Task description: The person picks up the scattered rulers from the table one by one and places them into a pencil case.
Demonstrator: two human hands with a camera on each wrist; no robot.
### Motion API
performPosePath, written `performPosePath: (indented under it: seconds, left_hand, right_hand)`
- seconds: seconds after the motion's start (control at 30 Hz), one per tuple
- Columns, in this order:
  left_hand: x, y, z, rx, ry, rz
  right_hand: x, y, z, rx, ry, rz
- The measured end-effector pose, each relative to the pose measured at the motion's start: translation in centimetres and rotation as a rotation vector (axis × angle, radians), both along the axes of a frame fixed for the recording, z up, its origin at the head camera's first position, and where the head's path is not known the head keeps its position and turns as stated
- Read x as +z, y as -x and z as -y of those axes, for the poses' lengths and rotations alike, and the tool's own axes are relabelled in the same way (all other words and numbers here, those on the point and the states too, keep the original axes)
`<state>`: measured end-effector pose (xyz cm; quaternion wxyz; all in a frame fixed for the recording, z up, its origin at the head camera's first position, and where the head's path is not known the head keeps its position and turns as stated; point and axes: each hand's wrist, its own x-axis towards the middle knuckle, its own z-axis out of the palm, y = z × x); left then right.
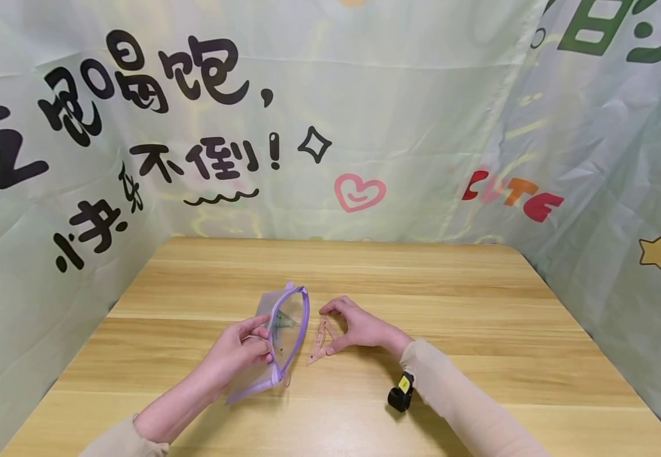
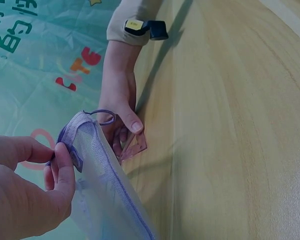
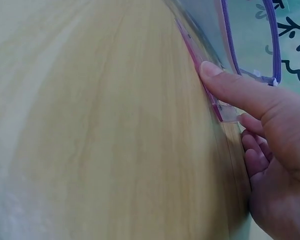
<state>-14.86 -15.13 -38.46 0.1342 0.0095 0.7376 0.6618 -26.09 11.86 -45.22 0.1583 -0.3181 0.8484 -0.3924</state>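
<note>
A see-through zip pouch (image 1: pixel 286 339) with purple edging is held up off the table by my left hand (image 1: pixel 238 352), whose thumb and fingers pinch one side of its opening. The mouth gapes toward the right, and a clear set square (image 1: pixel 287 319) shows inside. Just right of the pouch, my right hand (image 1: pixel 359 325) grips a small pink transparent set square (image 1: pixel 320 343) between thumb and fingers. In the right wrist view, the thumb lies on the pink set square (image 3: pixel 202 75), close to the pouch.
Both hands are over a wood-grain table (image 1: pixel 422 273). A black wrist camera (image 1: pixel 401 392) with a yellow label sits at the right sleeve. Printed fabric (image 1: pixel 410 127) hangs behind the table and along its sides.
</note>
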Motion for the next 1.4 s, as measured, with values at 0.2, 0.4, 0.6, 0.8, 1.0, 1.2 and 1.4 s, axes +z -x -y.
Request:
performPosePath:
  seconds: [0.2, 0.4, 0.6, 0.8, 1.0, 1.2, 1.4]
  left_hand:
    - [0.0, 0.0, -0.1, 0.005, 0.003, 0.0]
    - [0.1, 0.0, -0.1, 0.011, 0.006, 0.003]
    - [0.1, 0.1, -0.1, 0.002, 0.004, 0.0]
    - [0.1, 0.1, -0.1, 0.004, 0.002, 0.005]
    - [0.1, 0.1, -0.1, 0.002, 0.005, 0.001]
    - [0.1, 0.1, -0.1, -0.005, 0.009, 0.002]
    - [0.2, 0.1, 0.0, 0.001, 0.012, 0.008]
  right_hand:
    - [-0.2, 0.1, 0.0, 0.01, 0.037, -0.01]
    - [-0.2, 0.3, -0.2, 0.027, 0.083, 0.032]
    - [0.0, 0.3, -0.4, 0.015, 0.078, 0.058]
    - [0.0, 0.2, -0.5, -0.01, 0.075, 0.033]
    - [0.0, 0.1, -0.7, -0.047, 0.105, 0.01]
    - [0.0, 0.1, -1.0, -0.067, 0.127, -0.012]
    - [0.1, 0.3, -1.2, -0.083, 0.142, -0.018]
